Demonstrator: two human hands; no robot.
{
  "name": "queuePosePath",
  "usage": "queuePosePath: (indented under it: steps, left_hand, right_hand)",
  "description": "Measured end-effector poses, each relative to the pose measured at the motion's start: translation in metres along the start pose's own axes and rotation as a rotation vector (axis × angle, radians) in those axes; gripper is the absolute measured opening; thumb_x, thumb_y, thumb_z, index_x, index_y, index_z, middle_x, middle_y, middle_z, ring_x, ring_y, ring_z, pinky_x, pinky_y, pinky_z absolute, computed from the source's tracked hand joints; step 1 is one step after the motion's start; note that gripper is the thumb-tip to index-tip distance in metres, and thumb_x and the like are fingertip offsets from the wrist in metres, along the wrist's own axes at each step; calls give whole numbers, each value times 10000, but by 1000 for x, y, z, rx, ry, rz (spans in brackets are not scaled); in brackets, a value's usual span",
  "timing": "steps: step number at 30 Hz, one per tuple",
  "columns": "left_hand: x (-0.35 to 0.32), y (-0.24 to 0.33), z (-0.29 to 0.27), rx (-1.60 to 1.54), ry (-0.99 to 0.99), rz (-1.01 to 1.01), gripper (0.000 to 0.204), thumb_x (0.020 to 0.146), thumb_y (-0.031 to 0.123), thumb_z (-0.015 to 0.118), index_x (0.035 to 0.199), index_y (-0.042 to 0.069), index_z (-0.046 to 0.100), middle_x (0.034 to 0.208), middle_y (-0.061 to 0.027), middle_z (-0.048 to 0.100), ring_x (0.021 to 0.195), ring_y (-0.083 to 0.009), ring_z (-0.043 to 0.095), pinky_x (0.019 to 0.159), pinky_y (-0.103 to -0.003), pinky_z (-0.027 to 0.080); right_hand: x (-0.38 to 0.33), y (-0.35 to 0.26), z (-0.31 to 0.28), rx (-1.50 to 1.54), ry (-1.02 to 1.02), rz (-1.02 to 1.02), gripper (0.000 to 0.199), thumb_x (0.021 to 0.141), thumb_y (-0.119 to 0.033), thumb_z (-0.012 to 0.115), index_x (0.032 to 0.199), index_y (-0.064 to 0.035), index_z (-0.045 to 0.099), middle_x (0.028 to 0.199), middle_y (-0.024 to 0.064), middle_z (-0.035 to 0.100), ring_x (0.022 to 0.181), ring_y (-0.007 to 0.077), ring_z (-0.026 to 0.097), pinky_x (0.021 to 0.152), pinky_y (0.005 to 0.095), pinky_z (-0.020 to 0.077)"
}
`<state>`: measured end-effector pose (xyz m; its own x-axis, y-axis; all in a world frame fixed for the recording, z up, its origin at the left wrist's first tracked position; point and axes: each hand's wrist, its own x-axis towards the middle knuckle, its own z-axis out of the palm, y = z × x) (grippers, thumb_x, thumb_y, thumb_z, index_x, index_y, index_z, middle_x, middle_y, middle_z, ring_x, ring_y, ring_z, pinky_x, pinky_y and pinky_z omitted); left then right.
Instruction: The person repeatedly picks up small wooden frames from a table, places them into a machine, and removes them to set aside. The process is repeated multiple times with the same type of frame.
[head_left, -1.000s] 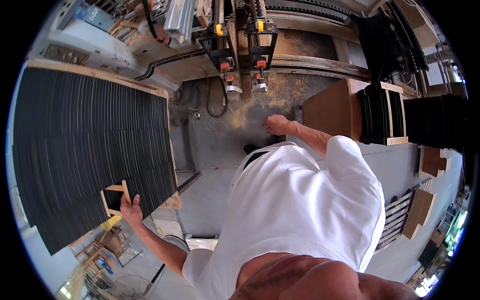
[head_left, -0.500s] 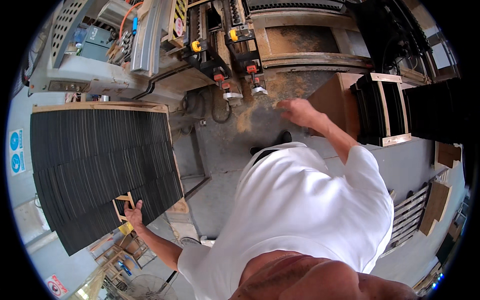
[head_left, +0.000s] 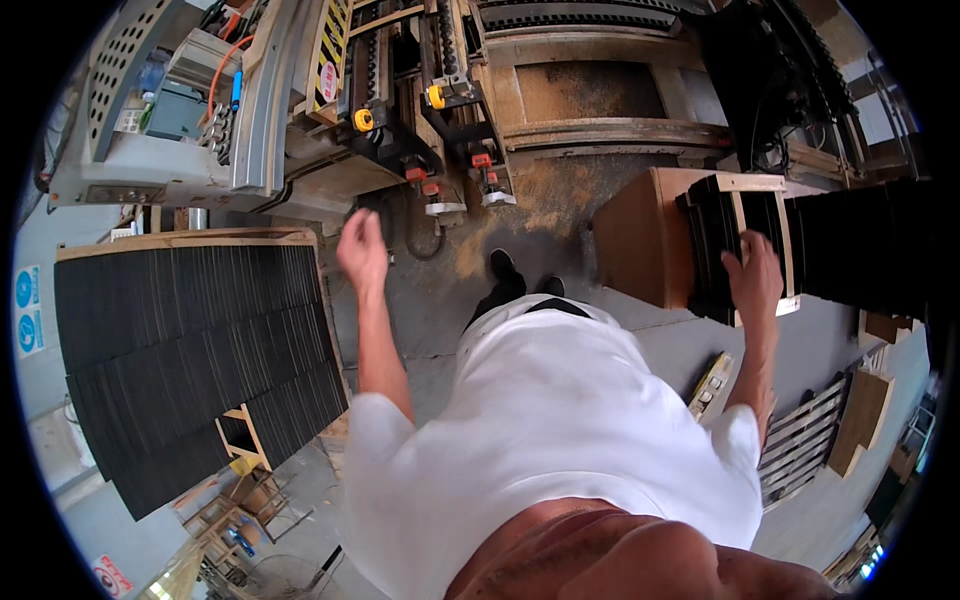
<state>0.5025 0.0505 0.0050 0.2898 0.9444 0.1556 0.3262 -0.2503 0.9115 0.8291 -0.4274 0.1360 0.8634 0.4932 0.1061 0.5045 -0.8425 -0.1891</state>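
My right hand is at the pale wooden frame on the right, thumb and fingers around its near slat. That frame lies over a stack of thin black strips, beside a brown block. My left hand is raised over the floor near the machine, fingers curled together, with nothing visible in them. To its left stands a wide pile of thin black strips packed side by side. A small wooden frame rests at the near edge of that pile.
A machine with yellow knobs and red clamps stands ahead, with sawdust on the floor below. A slatted rack and a level-like yellowish bar are at the right. A fan stands at the lower left.
My left hand has let go of the small frame on the left pile and moved up and right. My right hand has moved right onto the other wooden frame. My body has turned slightly.
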Motion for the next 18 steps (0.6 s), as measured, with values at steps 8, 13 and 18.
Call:
queuePosePath:
  steps: [8,13,18]
  left_hand:
    - [223,43,183,-535,-260,-340,381,942,277,631,1181,-18,600,1106,-112,656,969,-213,647,840,-336,528]
    - [351,23,250,-809,-224,-570,552,914,378,656,1237,-42,500,1151,-182,608,956,-276,647,771,-399,567]
    - [400,18,281,-932,-208,-665,394,908,372,668,1084,33,571,813,-116,643,658,-201,642,562,-357,552]
  right_hand:
    - [-21,-16,15,34,141,261,326,855,-68,660,1174,-106,610,941,112,647,921,312,598,806,418,483]
    - [-9,-44,7,232,257,389,327,837,38,665,1147,-67,657,1000,91,640,875,212,596,765,327,494]
    - [29,-107,-4,384,306,207,325,825,62,663,1127,-58,655,988,93,655,922,220,615,800,319,495]
